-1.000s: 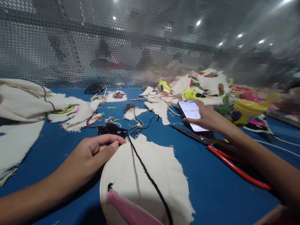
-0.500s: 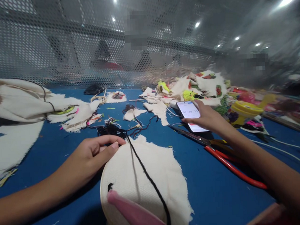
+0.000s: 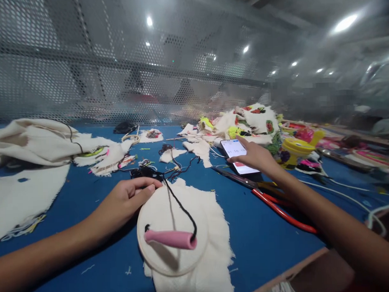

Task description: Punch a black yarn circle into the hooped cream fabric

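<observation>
left hand [image 3: 126,203]: fingers loosely curled, thumb on embroidery hoop [image 3: 172,232] rim.
right hand [image 3: 257,158]: fingers together, resting on phone [image 3: 238,155].
punch needle [image 3: 170,239]: pink, lying on hooped cloth.

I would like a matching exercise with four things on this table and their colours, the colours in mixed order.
Things:
1. punch needle handle
2. scissors handles
3. table
4. tub lid

Colours:
a. blue
b. yellow
c. pink
d. red

Pairs: 1-c, 2-d, 3-a, 4-b
</observation>
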Demonstrator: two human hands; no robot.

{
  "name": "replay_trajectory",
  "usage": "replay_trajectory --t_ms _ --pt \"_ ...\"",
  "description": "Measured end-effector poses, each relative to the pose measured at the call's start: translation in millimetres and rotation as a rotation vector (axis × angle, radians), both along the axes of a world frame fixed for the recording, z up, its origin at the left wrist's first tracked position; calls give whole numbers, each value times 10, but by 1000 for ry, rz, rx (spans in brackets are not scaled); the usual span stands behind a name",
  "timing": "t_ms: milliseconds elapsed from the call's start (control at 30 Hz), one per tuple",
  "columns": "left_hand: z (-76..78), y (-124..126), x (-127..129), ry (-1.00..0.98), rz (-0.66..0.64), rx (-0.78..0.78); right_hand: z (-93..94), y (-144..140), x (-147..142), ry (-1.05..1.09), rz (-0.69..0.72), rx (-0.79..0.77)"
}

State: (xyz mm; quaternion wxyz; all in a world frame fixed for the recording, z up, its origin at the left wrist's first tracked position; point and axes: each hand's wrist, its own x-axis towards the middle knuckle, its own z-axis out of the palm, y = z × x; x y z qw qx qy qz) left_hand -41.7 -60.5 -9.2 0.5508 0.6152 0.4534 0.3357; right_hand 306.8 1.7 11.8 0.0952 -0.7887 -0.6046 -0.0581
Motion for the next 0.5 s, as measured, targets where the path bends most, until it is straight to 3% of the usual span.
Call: replay_trajectory --t_ms 167,333,500 --pt "-25 0 -4 -24 -2 1 -31 11 148 173 71 17" --pt "-57 6 -17 -35 4 -1 36 -71 526 535 289 -89" --pt "-73 18 -27 -31 0 -16 48 -119 699 558 440 -199"
